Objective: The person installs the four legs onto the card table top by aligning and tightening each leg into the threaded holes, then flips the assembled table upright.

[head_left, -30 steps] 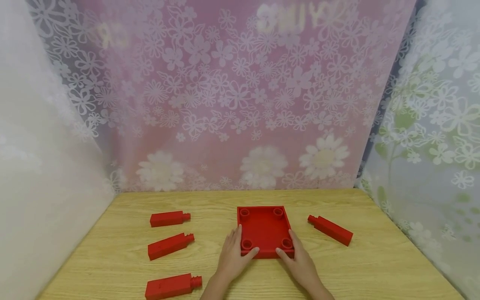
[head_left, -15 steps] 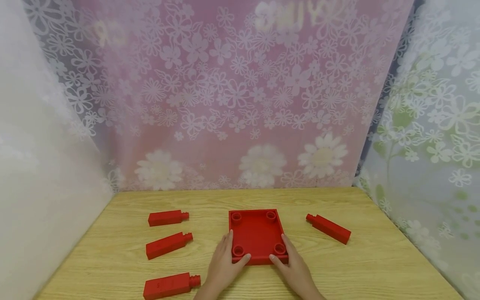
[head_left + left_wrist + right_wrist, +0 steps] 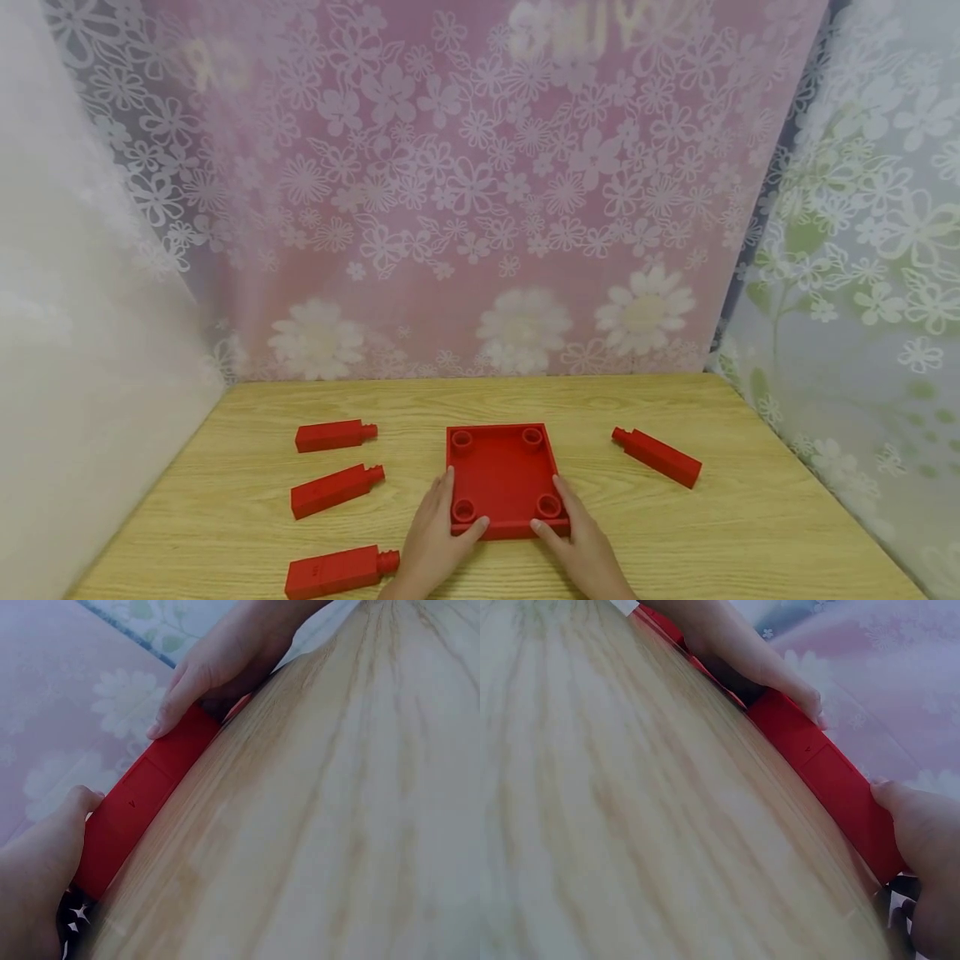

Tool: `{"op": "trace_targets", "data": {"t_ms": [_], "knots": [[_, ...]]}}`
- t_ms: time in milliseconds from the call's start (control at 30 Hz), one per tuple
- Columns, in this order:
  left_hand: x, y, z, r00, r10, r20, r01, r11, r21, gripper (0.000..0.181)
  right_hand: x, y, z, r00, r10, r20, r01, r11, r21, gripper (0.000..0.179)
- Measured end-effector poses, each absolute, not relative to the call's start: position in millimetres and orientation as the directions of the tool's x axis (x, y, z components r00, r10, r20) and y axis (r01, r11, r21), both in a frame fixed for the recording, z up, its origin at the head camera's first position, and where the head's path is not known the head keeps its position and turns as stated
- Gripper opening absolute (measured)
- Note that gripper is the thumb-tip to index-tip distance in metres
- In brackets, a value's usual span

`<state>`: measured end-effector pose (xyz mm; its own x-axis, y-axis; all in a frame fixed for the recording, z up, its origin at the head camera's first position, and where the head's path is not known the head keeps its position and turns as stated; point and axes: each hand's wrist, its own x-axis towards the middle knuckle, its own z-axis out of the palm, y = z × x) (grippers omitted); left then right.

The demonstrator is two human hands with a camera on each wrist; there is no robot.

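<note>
A shallow red square piece (image 3: 501,482) with raised walls and a round socket in each corner lies on the table, hollow side up. My left hand (image 3: 435,535) grips its left near corner, thumb over the near wall and fingers along the left side. The right hand (image 3: 583,540) holds the right near corner the same way. In the left wrist view the outer near wall of the red square piece (image 3: 139,799) shows between both thumbs, with a small mark on it. The right wrist view shows that wall of the red square piece (image 3: 821,776) too. Fingertips under the sides are hidden.
On the left of the wooden table (image 3: 225,500) lie a far red leg (image 3: 330,436), a middle red leg (image 3: 332,493) and a near red leg (image 3: 333,572), threaded ends pointing right. Another red leg (image 3: 660,460) lies at the right. A flowered curtain (image 3: 480,208) hangs behind.
Both hands have slid the red square piece left and toward the body across the table. Their hold looks the same; the loose legs have stayed put, with a slight shift of the view.
</note>
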<state>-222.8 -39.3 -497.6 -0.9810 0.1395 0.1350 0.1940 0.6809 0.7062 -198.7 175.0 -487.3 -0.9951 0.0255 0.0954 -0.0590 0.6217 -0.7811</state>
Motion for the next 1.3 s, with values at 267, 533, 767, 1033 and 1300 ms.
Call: {"op": "trace_targets", "data": {"t_ms": [267,533,767,1033,1300], "knots": [[-222.8,-38.1,-496.0,-0.979,0.158,0.131,0.203,0.665,0.718,0.096,-195.5,179.7,-480.9,-0.997,0.019,0.076,-0.048,0.625,-0.779,0.082],[-219.5,-50.8,-485.0,-0.954,0.248,0.165,0.288,0.622,0.729,0.085,-198.8,189.7,-479.1,-0.995,-0.029,0.098,-0.095,0.609,-0.787,0.076],[-200.9,-96.1,-459.4,-0.908,0.328,0.260,0.408,0.553,0.727,0.057,-199.2,192.8,-485.6,-0.993,-0.042,0.112,-0.114,0.612,-0.782,0.076],[-184.8,-184.6,-455.6,-0.950,0.299,0.086,0.257,0.600,0.757,0.051,-200.7,190.6,-487.7,-0.993,-0.034,0.109,-0.107,0.601,-0.792,0.077],[-188.3,-236.8,-472.6,-0.924,0.359,-0.134,0.044,0.446,0.894,0.051,-200.4,188.7,-484.4,-0.994,-0.036,0.107,-0.107,0.598,-0.794,0.076]]}}
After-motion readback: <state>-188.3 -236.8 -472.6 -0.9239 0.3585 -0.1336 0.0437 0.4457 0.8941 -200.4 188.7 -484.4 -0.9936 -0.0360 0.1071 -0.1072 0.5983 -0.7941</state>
